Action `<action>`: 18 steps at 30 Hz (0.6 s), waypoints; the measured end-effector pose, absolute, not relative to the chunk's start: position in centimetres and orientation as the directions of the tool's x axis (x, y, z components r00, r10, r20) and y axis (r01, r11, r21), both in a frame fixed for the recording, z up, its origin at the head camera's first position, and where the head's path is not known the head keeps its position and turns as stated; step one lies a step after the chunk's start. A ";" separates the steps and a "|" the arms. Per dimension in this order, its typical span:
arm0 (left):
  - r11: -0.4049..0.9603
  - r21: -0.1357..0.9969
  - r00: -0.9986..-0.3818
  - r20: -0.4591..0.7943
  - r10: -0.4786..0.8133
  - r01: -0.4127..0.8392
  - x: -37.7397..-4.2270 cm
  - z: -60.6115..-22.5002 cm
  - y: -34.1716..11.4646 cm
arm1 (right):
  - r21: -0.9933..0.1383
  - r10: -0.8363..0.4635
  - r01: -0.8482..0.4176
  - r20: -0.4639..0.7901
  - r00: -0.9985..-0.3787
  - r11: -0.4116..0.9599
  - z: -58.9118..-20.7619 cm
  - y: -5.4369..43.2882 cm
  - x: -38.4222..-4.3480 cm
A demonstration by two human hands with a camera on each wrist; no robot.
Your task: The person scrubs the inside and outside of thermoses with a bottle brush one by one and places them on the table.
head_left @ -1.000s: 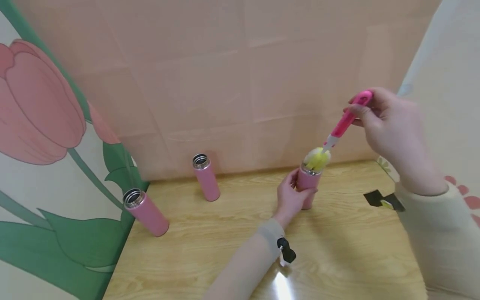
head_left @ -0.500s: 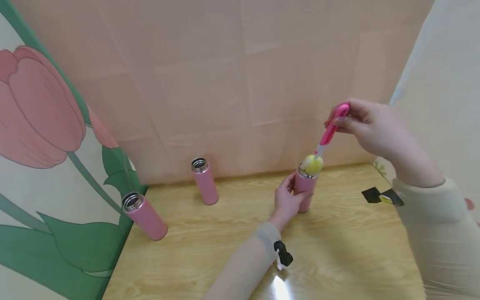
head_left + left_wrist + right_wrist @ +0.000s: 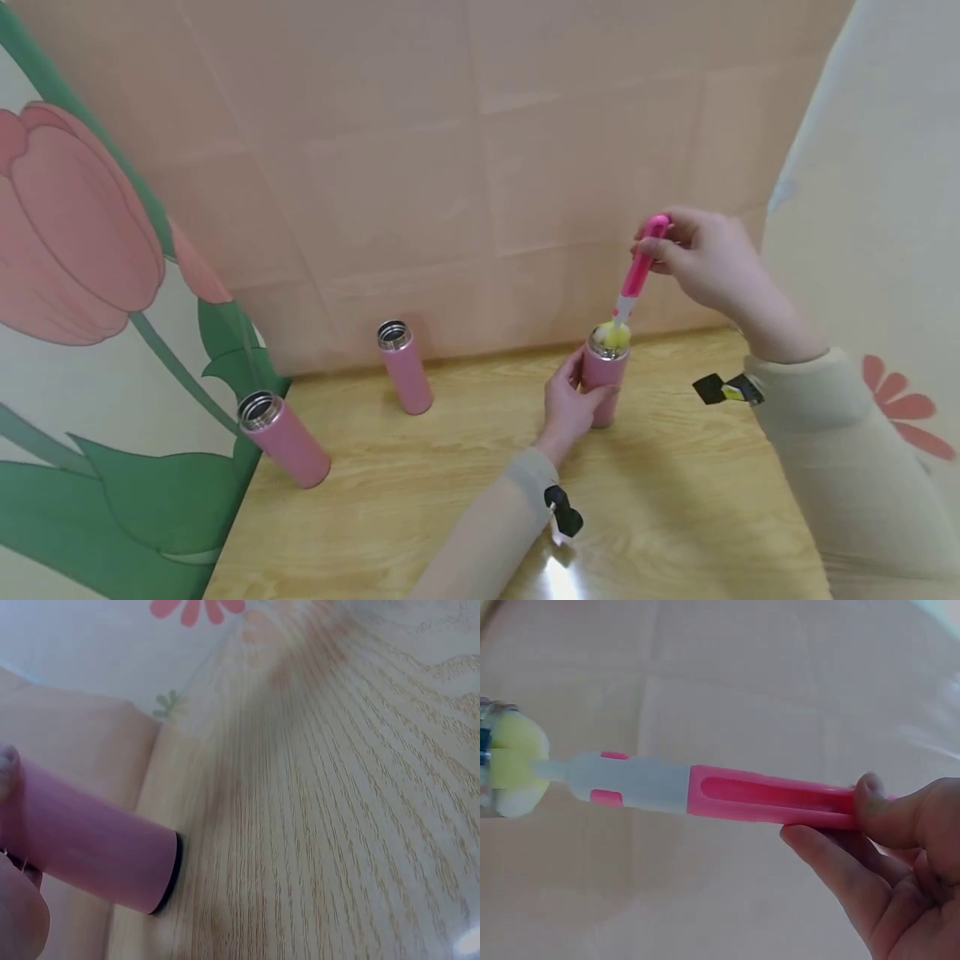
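A pink bottle [image 3: 602, 379] with a bare steel rim stands upright on the table, and my left hand [image 3: 570, 404] grips it round its side. In the left wrist view the base of this bottle [image 3: 112, 844] rests on the wood. My right hand [image 3: 701, 250] pinches the far end of a bottle brush's pink handle [image 3: 640, 265]. The yellow and white sponge head [image 3: 615, 335] of the brush sits partly inside the bottle's mouth. Thumb and fingers on the handle show in the right wrist view, where the brush [image 3: 772, 796] points left into the steel rim.
Two more uncapped pink bottles stand to the left, one bottle [image 3: 405, 368] near the back cloth and another bottle [image 3: 287, 442] by the table's left edge. A peach cloth [image 3: 375, 183] hangs behind the wooden table [image 3: 420, 500]. Flower-printed sheeting [image 3: 82, 242] borders the left.
My right hand has moved left and the brush has become more upright. Its sponge head has gone lower into the bottle's mouth. My left hand keeps its grip on the bottle.
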State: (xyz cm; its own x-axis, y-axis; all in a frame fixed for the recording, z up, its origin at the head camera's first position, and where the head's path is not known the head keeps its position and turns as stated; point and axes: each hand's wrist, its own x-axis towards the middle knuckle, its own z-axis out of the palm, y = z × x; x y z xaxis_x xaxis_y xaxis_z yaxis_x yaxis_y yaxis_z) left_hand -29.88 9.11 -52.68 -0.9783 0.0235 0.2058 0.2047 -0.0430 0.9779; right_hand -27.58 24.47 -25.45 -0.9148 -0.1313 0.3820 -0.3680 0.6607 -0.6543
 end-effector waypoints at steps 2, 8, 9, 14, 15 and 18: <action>-0.040 0.978 -0.978 0.208 0.025 0.207 -29.8 -52.8 9.1 | -0.633 -0.102 -0.347 0.390 -0.915 0.692 -26.0 24.3 -27.6; -0.060 0.969 -0.970 0.241 0.041 0.239 -29.8 -52.6 9.3 | -0.610 -0.161 -0.354 0.349 -0.923 0.709 -28.7 23.9 -28.2; -0.066 0.969 -0.969 0.243 0.041 0.240 -29.7 -52.7 9.3 | -0.608 -0.193 -0.363 0.327 -0.925 0.706 -29.7 23.9 -28.4; -0.063 0.972 -0.972 0.228 0.050 0.225 -29.3 -52.9 9.4 | -0.693 -0.218 -0.347 0.271 -0.938 0.632 -34.4 24.6 -28.8; -0.058 0.972 -0.972 0.230 0.051 0.227 -29.3 -52.9 9.4 | -0.712 -0.191 -0.341 0.285 -0.939 0.614 -35.1 24.9 -28.8; -0.041 0.968 -0.967 0.249 0.061 0.247 -29.3 -52.9 9.3 | -0.785 -0.114 -0.325 0.313 -0.943 0.528 -36.2 25.7 -28.5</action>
State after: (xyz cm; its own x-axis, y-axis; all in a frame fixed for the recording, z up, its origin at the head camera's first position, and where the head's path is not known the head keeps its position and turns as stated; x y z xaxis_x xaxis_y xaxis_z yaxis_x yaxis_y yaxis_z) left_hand -29.30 9.33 -52.86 -0.9665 0.0612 0.2492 0.2470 -0.0411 0.9681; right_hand -28.52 25.70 -36.20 -0.9428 -0.1143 0.3131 -0.3246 0.5280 -0.7847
